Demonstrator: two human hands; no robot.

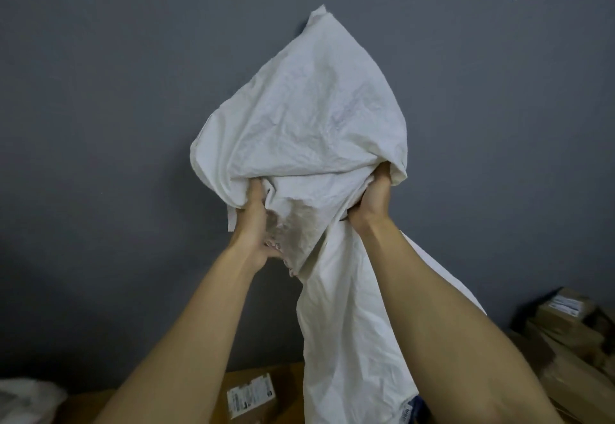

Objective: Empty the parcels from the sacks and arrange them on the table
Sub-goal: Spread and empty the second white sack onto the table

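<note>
A white woven sack (pixel 309 124) is held high in front of the grey wall, upside down, its upper end bunched and its lower end hanging down between my arms. My left hand (pixel 258 224) grips a fold of the sack on its left side. My right hand (pixel 371 195) grips the bunched fabric on the right. A brown cardboard parcel (pixel 253 393) with a white label lies below, under the hanging end. What is inside the sack is hidden.
A pile of brown cardboard parcels (pixel 565 330) with labels lies at the lower right. Something white and crumpled (pixel 26 397) sits at the lower left corner. The grey wall (pixel 100 91) fills the background.
</note>
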